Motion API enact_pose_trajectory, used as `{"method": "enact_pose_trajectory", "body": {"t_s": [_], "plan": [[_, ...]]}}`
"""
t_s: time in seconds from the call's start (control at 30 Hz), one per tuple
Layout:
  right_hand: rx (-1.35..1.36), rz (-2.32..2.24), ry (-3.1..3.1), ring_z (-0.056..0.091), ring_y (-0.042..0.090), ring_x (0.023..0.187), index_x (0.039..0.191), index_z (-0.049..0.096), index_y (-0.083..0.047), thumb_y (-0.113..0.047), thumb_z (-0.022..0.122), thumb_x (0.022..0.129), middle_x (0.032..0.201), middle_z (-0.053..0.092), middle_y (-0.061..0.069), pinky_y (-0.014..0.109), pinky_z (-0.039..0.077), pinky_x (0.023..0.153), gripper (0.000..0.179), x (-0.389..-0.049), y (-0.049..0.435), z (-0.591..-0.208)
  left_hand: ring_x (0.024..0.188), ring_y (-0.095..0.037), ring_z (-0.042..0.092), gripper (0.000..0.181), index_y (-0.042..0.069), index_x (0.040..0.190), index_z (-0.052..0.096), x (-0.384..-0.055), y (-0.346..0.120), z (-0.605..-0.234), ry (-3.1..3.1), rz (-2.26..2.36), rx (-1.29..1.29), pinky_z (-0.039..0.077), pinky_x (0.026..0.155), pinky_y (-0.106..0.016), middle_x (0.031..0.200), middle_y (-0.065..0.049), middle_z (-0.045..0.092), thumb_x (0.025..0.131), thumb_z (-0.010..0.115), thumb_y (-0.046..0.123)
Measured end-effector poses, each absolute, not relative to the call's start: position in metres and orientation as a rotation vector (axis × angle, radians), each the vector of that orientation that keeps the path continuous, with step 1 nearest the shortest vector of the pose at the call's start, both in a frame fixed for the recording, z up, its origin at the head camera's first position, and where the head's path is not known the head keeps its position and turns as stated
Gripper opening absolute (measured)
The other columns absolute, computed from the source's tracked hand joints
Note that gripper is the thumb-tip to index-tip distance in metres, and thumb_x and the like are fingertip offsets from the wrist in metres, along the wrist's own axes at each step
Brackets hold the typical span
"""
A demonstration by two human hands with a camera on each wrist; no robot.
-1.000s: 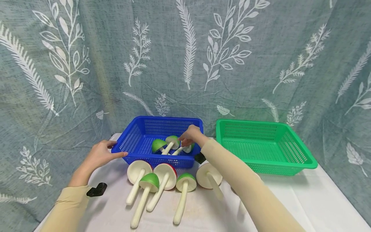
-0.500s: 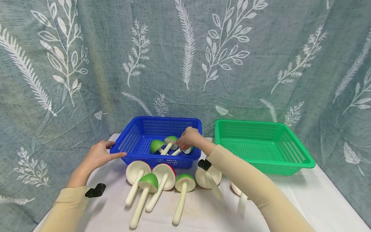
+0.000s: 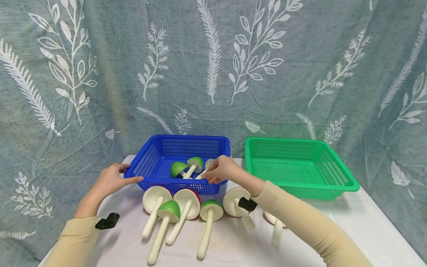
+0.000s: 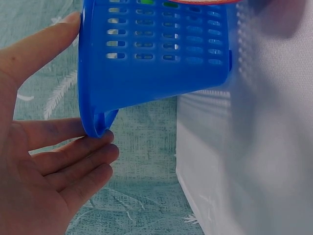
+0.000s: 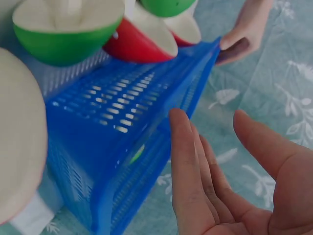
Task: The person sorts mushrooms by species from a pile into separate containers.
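My left hand [image 3: 111, 180] holds the near-left corner of the blue basket [image 3: 180, 181]. Its thumb lies along the front rim, and its fingers [image 4: 100, 142] are bent at the corner lip. Over the basket's near-right side is my right hand [image 3: 221, 170], tilted down at the front rim. Its thumb and fingers [image 5: 181, 147] stand apart in the right wrist view, with nothing between them. Inside the basket lie a green-capped toy mushroom [image 3: 178, 169] and a second green mushroom [image 3: 195, 161]. Beside them a pale-stemmed mushroom [image 3: 209, 163] is partly covered by the right hand.
Right of it stands a green basket [image 3: 300, 172]. In front, on the white cloth [image 3: 240, 244], lie several toy mushrooms: a green one [image 3: 169, 209], another green one [image 3: 211, 211], a red-edged one [image 3: 186, 202] and pale undersides up. A patterned curtain [image 3: 186, 74] hangs behind.
My right hand has drawn nearer, from inside the blue basket to its front rim, the forearm swinging right. My left hand keeps its place on the corner. The head view has shifted slightly.
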State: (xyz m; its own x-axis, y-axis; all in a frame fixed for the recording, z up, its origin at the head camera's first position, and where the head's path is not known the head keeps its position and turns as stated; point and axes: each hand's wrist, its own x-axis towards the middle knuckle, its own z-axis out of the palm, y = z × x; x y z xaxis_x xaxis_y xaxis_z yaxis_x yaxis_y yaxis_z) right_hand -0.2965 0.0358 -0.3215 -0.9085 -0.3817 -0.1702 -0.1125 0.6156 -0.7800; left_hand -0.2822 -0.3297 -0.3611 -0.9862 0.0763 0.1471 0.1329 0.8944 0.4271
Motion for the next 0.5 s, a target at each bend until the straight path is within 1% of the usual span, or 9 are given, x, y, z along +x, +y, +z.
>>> {"method": "enact_pose_trajectory", "body": {"t_s": [0.13,0.37,0.5], "plan": [[-0.442,-1.22,2.505,0.07,0.013,0.065,0.087,0.075,-0.008,-0.021,0.073,0.083,0.076,0.073,0.007,0.026,0.057,0.063,0.014,-0.283,0.043,-0.323,0.111,-0.046,0.051,0.093,-0.012,0.132,0.047,-0.283,-0.33,-0.361,-2.937,-0.678,-0.158,0.046,0.083,-0.056,0.123,-0.035,0.053,0.078,0.067,0.061],[-0.475,-1.277,2.466,0.071,0.018,0.069,0.086,0.073,-0.005,-0.021,0.075,0.082,0.075,0.073,0.008,0.027,0.056,0.06,0.016,-0.261,0.052,-0.329,0.112,-0.047,0.051,0.092,-0.012,0.132,0.047,-0.281,-0.33,-0.36,-2.938,-0.677,-0.155,0.046,0.082,-0.057,0.123,-0.035,0.052,0.078,0.067,0.06],[-0.458,-1.31,2.417,0.072,0.024,0.074,0.086,0.073,-0.004,-0.019,0.075,0.081,0.075,0.073,0.008,0.029,0.057,0.062,0.016,-0.249,0.054,-0.336,0.11,-0.047,0.052,0.091,-0.012,0.131,0.048,-0.28,-0.328,-0.361,-2.932,-0.669,-0.162,0.046,0.082,-0.056,0.121,-0.035,0.054,0.078,0.067,0.06]]}}
